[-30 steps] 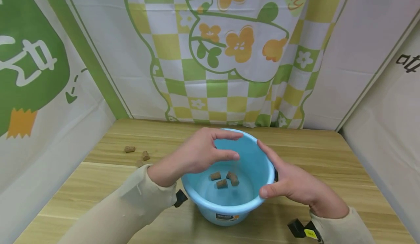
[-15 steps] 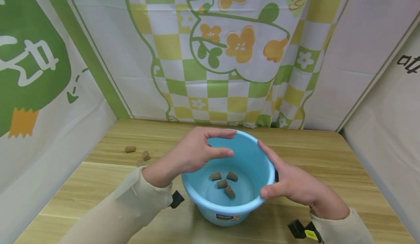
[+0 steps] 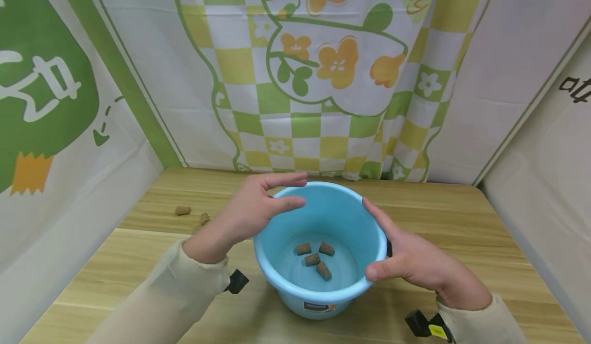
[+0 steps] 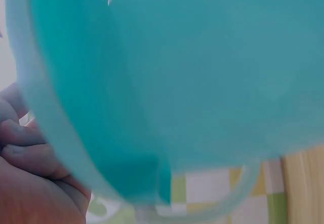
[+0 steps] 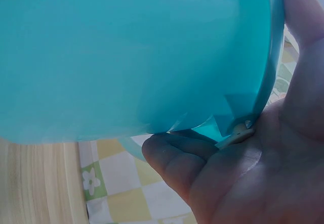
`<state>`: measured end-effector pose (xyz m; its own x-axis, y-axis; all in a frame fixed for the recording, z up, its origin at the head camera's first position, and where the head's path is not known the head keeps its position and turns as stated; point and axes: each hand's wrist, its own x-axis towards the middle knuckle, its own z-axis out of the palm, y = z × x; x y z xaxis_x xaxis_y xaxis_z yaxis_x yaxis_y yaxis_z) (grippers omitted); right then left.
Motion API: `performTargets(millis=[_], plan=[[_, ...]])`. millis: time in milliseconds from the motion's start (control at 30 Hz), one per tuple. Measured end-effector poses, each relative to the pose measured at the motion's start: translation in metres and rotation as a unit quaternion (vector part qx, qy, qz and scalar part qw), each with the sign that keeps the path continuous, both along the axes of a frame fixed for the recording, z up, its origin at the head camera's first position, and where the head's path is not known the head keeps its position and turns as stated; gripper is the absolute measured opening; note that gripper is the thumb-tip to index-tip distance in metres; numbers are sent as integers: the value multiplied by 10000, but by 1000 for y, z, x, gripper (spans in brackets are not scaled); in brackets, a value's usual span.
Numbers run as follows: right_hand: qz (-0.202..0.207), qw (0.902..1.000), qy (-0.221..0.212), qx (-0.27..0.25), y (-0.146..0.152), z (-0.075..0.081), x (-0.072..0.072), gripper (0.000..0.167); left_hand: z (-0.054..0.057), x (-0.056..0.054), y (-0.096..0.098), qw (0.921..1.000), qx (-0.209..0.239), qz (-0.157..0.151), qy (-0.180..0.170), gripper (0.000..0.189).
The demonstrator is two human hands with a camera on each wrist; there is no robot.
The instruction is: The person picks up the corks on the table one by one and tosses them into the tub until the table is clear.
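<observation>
A light blue plastic bucket (image 3: 318,296) stands on the table in the head view. Several brown corks (image 3: 312,259) lie apart on its floor. My right hand (image 3: 411,254) grips the right side of the rim, thumb in front and a finger stretched along the back; the right wrist view shows its other fingers (image 5: 174,161) curled under the rim against the outer wall. My left hand (image 3: 251,208) is over the left rim, thumb and fingers apart with nothing between them. In the left wrist view the fingers (image 4: 35,158) overlap the rim.
More corks (image 3: 182,210) lie on the wooden table (image 3: 152,267) left of the bucket, partly behind the left hand. A patterned cloth (image 3: 323,144) hangs behind the table, and pale fabric walls (image 3: 545,179) stand on both sides.
My left hand has moved left from over the bucket's inside to its left rim. One cork has dropped onto the bucket floor and rolled toward the front. The right hand has kept its hold.
</observation>
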<state>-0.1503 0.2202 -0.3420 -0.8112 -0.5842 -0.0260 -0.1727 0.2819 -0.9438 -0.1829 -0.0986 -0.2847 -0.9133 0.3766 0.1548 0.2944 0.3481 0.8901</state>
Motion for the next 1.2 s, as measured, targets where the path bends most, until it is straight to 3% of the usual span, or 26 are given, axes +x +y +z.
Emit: performTargets(millis=[100,267,467,567,667,767,1000,1200], plan=[[-23,10000,0,32,0,0,0,119,-6,-4,-14,9994,311,141,-86,48],[-36,10000,-9,58,0,1,1,119,-13,-11,-39,9984,366,429,-69,48],[-61,9999,55,112,0,0,1,119,-20,-18,-75,9923,883,748,-444,51],[-60,9999,78,107,-1,0,1,120,-24,-23,-97,9830,1504,902,-537,51],[-59,9999,104,111,-1,0,1,120,-30,-26,-120,9675,2237,981,-651,50],[-54,9999,103,109,-1,0,1,119,-38,-27,-142,9571,2553,1145,-754,52],[-15,9999,108,95,0,1,-1,119,-67,-28,-178,9483,2301,1801,-1240,71],[9,9999,119,90,1,0,-1,118,-98,-29,-200,9436,2010,1827,-1893,75]])
